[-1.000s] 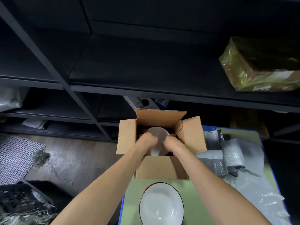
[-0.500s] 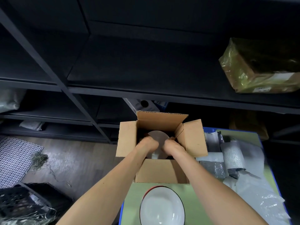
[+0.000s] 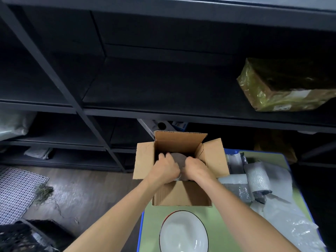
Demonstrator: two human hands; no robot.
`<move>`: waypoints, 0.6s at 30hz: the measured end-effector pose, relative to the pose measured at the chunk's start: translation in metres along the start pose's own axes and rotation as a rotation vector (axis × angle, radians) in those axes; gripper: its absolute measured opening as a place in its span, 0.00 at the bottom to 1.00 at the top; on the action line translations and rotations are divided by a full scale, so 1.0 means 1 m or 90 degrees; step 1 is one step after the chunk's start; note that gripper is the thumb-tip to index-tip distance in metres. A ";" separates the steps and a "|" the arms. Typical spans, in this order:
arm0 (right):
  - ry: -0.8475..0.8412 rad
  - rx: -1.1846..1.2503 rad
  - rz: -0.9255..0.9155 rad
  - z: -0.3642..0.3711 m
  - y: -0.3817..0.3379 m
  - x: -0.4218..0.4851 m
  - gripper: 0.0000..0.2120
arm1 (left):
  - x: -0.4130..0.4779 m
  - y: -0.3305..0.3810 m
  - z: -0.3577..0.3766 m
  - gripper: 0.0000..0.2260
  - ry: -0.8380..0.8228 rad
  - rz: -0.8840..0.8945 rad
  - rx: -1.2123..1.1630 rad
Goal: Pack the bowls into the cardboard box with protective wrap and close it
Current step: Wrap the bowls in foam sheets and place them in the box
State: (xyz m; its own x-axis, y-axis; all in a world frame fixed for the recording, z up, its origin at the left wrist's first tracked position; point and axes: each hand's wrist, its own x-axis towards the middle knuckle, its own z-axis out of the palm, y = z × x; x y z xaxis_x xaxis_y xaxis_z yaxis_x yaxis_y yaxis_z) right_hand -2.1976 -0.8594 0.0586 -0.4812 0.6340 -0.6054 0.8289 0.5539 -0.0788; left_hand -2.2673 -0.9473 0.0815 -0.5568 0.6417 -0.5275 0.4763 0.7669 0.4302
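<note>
The bowl point(image 3: 179, 158) sits down inside the open cardboard box point(image 3: 181, 196), showing only as a dim grey round shape between the two grips, apparently standing on its edge, though the shadow in the box makes that hard to tell. The left grip point(image 3: 166, 168) has its fingers curled over the bowl's left edge, and the right grip point(image 3: 195, 169) is curled round the right edge, so both have hold of it from opposite sides. Both grips are lowered past the box's rim. What else lies in the box under them cannot be made out. The box's flaps are open: one stands up beyond the grips, and one splays outward on either side of them. Nearer the person than the grips, just in front of the box's near wall, a second bowl point(image 3: 183, 233), white with a dark rim, rests upright on the green worktop point(image 3: 221, 224), with nothing in it. To the right of the right grip lie a grey roll of wrap point(image 3: 257, 177) and loose sheets of bubble wrap point(image 3: 283, 222). Far beyond the grips, up on a dark shelf point(image 3: 163, 91), sits a parcel point(image 3: 283, 86) bound in yellowish film.
</note>
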 end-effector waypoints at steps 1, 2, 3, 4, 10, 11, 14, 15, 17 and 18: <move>0.022 0.028 -0.008 -0.001 0.002 -0.006 0.19 | -0.008 -0.002 -0.002 0.19 0.023 0.027 0.005; 0.029 0.033 -0.018 0.000 0.005 -0.008 0.17 | -0.016 -0.005 -0.004 0.18 0.046 0.056 0.015; 0.034 0.042 -0.029 -0.002 0.007 -0.013 0.16 | -0.023 -0.008 -0.006 0.18 0.069 0.086 0.021; 0.055 0.048 -0.051 -0.001 0.011 -0.015 0.15 | -0.030 -0.012 -0.007 0.18 0.091 0.118 0.020; 0.101 0.046 -0.145 -0.007 0.024 -0.054 0.16 | -0.057 -0.046 -0.001 0.19 0.189 0.235 0.051; 0.106 0.057 -0.152 -0.006 0.026 -0.060 0.17 | -0.060 -0.051 0.001 0.18 0.198 0.240 0.058; 0.138 0.056 -0.172 -0.001 0.031 -0.078 0.19 | -0.067 -0.059 0.011 0.19 0.204 0.250 0.056; 0.148 0.059 -0.180 0.001 0.034 -0.083 0.20 | -0.070 -0.060 0.014 0.19 0.206 0.256 0.059; 0.162 0.068 -0.196 0.005 0.039 -0.091 0.21 | -0.075 -0.063 0.019 0.18 0.213 0.276 0.065; 0.166 0.067 -0.204 0.009 0.042 -0.093 0.21 | -0.078 -0.063 0.021 0.18 0.214 0.287 0.066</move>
State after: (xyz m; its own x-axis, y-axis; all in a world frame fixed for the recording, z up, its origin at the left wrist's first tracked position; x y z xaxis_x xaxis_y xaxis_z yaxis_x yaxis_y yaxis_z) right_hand -2.1157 -0.9003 0.1050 -0.7642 0.5612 -0.3178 0.6436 0.6954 -0.3197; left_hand -2.2394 -1.0461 0.0797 -0.4609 0.8866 -0.0384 0.7720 0.4220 0.4753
